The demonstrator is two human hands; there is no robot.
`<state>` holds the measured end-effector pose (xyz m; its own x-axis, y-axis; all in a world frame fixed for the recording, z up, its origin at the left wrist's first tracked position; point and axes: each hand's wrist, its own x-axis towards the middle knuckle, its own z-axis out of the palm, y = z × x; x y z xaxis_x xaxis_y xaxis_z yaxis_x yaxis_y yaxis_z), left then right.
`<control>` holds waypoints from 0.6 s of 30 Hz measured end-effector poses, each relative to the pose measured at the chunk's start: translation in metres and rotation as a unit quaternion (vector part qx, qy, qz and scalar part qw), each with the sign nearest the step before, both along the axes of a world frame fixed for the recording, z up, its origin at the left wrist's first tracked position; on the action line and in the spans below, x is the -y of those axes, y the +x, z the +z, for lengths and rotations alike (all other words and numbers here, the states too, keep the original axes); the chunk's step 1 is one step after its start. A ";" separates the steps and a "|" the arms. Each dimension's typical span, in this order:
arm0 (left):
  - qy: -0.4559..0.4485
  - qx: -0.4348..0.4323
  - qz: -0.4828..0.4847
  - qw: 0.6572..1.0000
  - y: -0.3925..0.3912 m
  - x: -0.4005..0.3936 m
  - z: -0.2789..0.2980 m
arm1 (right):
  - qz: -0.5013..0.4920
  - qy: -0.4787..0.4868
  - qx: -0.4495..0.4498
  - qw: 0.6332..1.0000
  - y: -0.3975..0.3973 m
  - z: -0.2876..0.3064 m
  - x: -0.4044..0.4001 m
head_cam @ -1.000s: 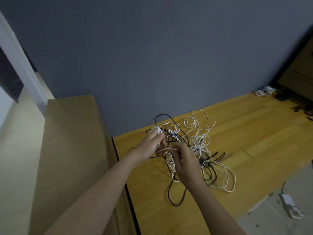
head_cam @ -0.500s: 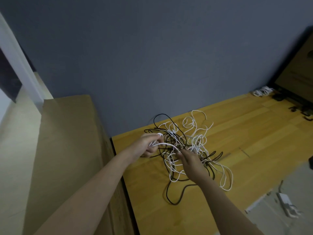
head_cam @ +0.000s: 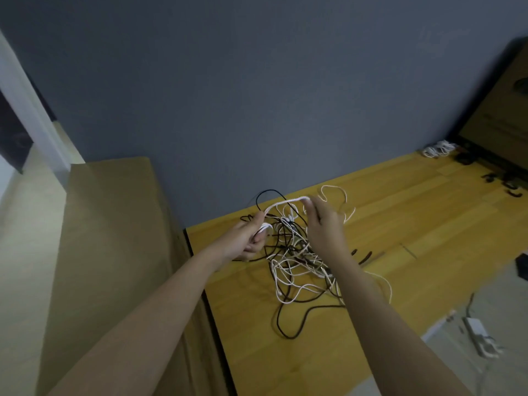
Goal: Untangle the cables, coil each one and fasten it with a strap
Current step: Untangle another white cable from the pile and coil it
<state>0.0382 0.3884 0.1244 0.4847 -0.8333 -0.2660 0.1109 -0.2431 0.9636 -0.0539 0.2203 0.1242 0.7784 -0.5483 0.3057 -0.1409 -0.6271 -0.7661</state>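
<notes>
Our left hand grips a small coil of white cable, fingers curled round it, while our right hand pinches the same cable at its raised fingertips, so a short span arches between the two hands, which are near but apart. Below them the tangle of white and black cables lies on the wooden floor, against the grey wall. We judge the step to be drawing one white cable free and winding it into the left hand's coil. To do it well, we should feed short lengths, keep the loops even, and ease rather than tug where the cable crosses black strands, lest the knot tighten. No strap can be made out near the hands. A coiled white bundle sits far right by the wall.
</notes>
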 end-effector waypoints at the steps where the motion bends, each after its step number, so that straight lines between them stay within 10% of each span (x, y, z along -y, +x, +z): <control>1: 0.008 -0.005 0.001 1.000 -0.001 -0.001 0.000 | 0.013 0.016 -0.036 0.999 -0.003 -0.013 -0.001; 18: 0.001 -0.035 0.022 0.999 -0.008 0.006 -0.001 | -0.018 0.207 0.054 0.977 -0.023 -0.064 -0.022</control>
<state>0.0306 0.3823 0.1229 0.5010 -0.8111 -0.3018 0.1886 -0.2380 0.9528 -0.0770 0.2421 0.0604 0.7315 -0.6691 0.1309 -0.0611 -0.2557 -0.9648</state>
